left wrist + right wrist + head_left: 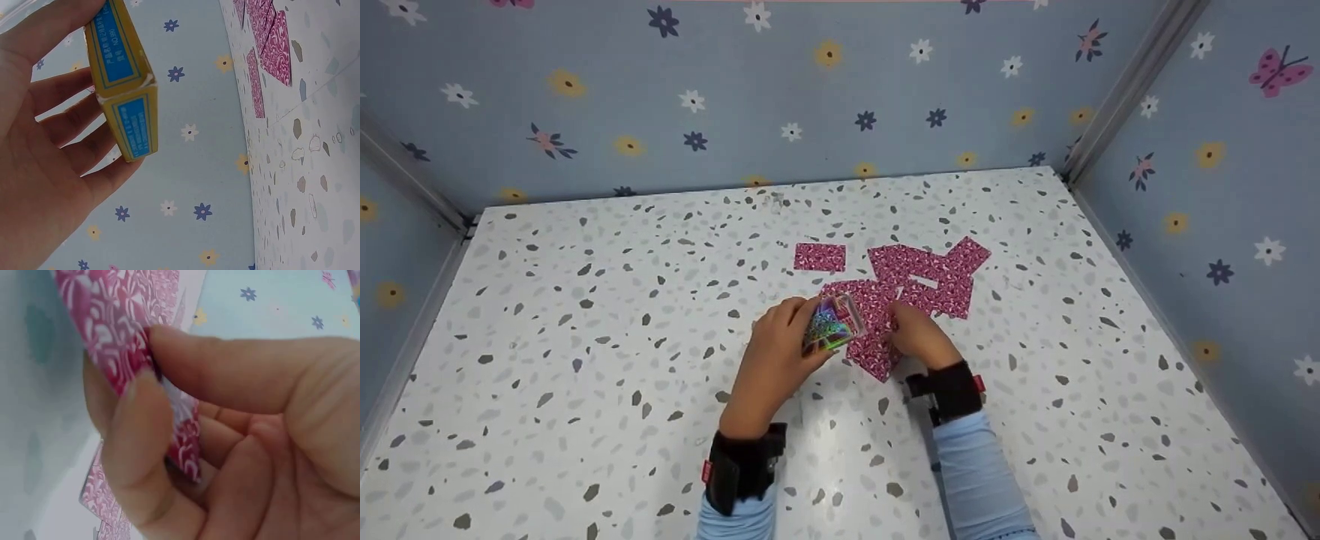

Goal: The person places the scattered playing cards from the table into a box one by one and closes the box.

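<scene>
My left hand (pixel 778 341) grips a small card box (pixel 831 324) above the near part of the spread cards. In the head view its face has a shiny rainbow sheen; the left wrist view shows yellow and blue printed sides (pixel 132 126), with the thumb on one side and fingers behind. Between thumb and fingers, my right hand (pixel 924 339) pinches a pink-and-white patterned playing card (pixel 104 323). Below and around this hand, several cards with the same pattern (pixel 874 300) overlap in a loose heap on the table.
One patterned card (pixel 820 257) lies apart, left of the heap. More overlapping cards (pixel 960 266) fan out to the right. The speckled white table (pixel 585 337) is bounded by flower-printed blue panels (pixel 735 97) at the back and both sides.
</scene>
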{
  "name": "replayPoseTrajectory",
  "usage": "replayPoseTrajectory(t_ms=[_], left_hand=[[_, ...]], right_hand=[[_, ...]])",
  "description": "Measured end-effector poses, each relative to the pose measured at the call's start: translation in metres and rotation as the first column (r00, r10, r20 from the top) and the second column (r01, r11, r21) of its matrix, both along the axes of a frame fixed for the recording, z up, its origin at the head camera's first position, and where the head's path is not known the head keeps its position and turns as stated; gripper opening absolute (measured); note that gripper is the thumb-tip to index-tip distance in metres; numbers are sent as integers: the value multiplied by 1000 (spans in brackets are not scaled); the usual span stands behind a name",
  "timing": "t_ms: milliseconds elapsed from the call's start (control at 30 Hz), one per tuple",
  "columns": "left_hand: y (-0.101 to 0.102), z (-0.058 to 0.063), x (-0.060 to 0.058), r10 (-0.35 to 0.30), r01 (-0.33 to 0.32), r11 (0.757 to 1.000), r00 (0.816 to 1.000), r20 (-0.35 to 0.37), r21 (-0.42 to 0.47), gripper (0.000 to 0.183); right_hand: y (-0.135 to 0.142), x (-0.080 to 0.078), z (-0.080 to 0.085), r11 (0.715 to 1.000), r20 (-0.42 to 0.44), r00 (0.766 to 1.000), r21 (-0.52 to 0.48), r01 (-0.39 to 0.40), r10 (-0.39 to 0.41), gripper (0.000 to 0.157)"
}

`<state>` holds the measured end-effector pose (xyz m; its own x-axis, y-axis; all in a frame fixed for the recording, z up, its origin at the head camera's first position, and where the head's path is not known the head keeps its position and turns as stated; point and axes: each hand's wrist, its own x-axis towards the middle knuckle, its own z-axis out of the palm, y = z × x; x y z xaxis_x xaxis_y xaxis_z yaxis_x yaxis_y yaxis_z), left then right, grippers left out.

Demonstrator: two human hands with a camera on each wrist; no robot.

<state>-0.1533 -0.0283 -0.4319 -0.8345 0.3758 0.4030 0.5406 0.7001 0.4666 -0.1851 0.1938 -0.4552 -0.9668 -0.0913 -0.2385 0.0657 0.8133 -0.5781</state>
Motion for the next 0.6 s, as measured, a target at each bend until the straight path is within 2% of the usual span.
replayPoseTrajectory(t_ms=[167,400,500,600], left_hand=[[0,1,1,1,-1,1000,1000,11,0,64],[0,0,1,-3,3,1000,1000,-8,2,64],[0,0,0,-2,2,1000,1000,-10,1,64],[0,0,0,-1,1,1000,1000,-2,1,64]], right_hand=[[6,2,11,997,-51,998,-72,-31,27,45],[11,9,31,978,-130,991,-210,-10,-18,46],[13,13,41,971,-214,975,-238,2,-55,42],[15,19,53,964,-324,941,-267,9,-99,37]])
